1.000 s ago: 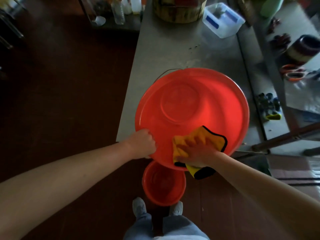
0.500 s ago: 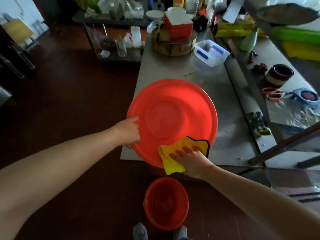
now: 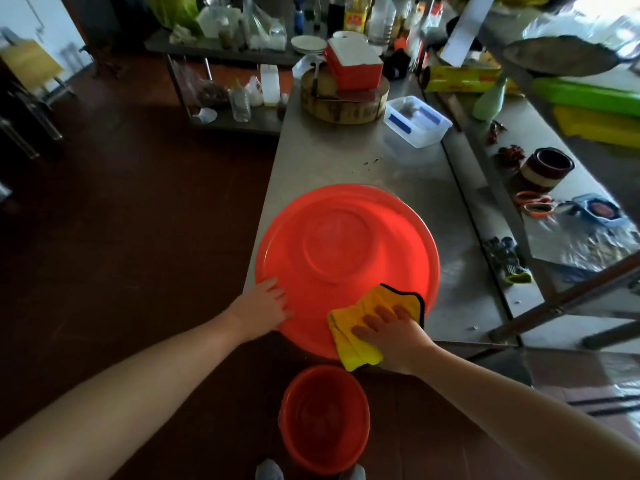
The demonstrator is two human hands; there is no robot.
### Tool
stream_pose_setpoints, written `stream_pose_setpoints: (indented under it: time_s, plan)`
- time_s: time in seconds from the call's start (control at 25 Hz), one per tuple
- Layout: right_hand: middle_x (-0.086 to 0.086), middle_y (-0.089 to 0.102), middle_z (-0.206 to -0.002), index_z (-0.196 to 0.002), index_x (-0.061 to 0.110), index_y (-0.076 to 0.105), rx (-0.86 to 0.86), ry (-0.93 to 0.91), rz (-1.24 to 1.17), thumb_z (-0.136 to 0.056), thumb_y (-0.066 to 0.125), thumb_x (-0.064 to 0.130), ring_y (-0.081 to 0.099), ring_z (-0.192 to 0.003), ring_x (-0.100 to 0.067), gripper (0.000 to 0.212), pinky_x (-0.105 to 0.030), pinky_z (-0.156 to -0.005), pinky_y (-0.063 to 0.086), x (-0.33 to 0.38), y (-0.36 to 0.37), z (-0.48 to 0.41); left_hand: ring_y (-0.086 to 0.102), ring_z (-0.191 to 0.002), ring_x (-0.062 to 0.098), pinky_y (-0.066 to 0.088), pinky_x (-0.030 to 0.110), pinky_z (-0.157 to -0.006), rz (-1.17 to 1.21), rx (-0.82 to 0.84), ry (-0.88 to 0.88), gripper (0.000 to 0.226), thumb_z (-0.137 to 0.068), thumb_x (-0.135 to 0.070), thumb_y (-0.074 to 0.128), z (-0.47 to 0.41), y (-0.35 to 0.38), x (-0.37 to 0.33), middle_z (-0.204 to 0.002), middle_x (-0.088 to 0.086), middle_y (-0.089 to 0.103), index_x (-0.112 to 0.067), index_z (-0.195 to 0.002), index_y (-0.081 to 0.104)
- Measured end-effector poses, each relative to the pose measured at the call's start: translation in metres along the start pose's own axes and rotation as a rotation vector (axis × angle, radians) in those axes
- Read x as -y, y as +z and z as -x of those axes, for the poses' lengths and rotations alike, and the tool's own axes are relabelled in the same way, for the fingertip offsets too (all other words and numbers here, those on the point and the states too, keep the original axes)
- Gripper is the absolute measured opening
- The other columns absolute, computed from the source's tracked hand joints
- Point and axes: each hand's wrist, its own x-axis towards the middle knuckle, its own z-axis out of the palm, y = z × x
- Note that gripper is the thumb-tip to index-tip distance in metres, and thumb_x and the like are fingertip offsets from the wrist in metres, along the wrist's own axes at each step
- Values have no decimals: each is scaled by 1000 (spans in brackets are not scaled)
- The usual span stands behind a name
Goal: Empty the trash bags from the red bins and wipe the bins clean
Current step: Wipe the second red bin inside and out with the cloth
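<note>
A large red bin lies upside down at the near end of the steel table, its round base facing up. My left hand lies flat on its near-left side with straight fingers. My right hand presses a yellow cloth with a black edge against the bin's near-right side, fingers spread over it. A smaller red bin stands upright on the dark floor just below the table's end, between my feet.
Farther along the table are a round wooden chopping block with a red-and-white box on it and a clear plastic container. A second counter on the right holds a dark bowl, scissors and gloves. Cluttered shelves stand behind.
The view tilted up. My left hand went from gripping the bin's rim to lying flat on its side. My right hand has slid the cloth rightward along the near side.
</note>
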Motion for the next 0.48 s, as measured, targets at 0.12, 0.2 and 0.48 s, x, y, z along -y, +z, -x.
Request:
stream_pose_setpoints:
  time_s: [0.12,0.2,0.48]
  plan:
    - [2,34,-157,-155,41,18,2,5,33,-87,65,48,27,-145,-34,83,-57,-114,23,0,-6,-1,46,-132,32,3,57,-122,-72,3,-50,34,-98,-18,49,-8,-15,19,-132,8,62,-23,-129,62]
    - [3,35,-156,-156,42,17,-9,5,20,-87,66,49,29,-144,-34,84,-56,-112,24,3,-8,-2,46,-133,35,3,63,-121,-37,43,-87,35,-97,-28,55,-17,-23,4,-133,11,61,-21,-130,62]
    - [3,27,-161,-156,49,5,72,73,-136,-81,44,82,19,-149,-32,90,-56,-115,18,-5,9,-1,49,-129,43,23,56,-115,120,-38,-91,48,-102,-33,47,-43,-9,-73,-139,25,54,-17,-147,43]
